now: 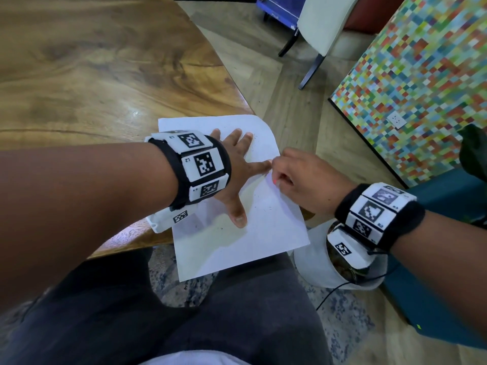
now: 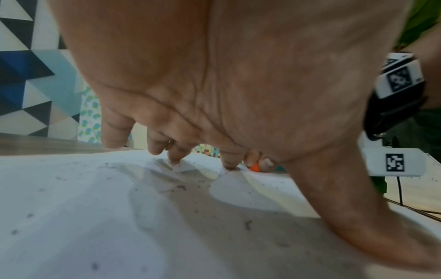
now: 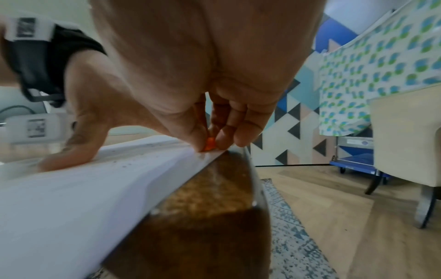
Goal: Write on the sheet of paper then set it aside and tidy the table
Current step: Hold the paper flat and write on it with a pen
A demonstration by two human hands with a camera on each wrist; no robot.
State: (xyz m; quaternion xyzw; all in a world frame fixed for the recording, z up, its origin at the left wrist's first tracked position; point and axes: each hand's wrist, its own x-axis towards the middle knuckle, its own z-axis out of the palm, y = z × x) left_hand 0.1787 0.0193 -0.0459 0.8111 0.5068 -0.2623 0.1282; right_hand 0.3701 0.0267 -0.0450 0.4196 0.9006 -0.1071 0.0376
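Head view: one sheet [image 1: 237, 241], two hands

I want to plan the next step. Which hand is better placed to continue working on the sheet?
Right. The right hand pinches a small orange object at the sheet's edge, while the left hand presses flat, holding the paper.

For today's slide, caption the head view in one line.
Left hand flattens the sheet while right hand pinches something orange.

Sheet of paper [image 1: 232, 241]: white, flat, faintly speckled, overhanging the surface's edge beneath the left grip.
Orange item [image 3: 210, 145]: small, pinched within the right grip, touching the sheet's edge.
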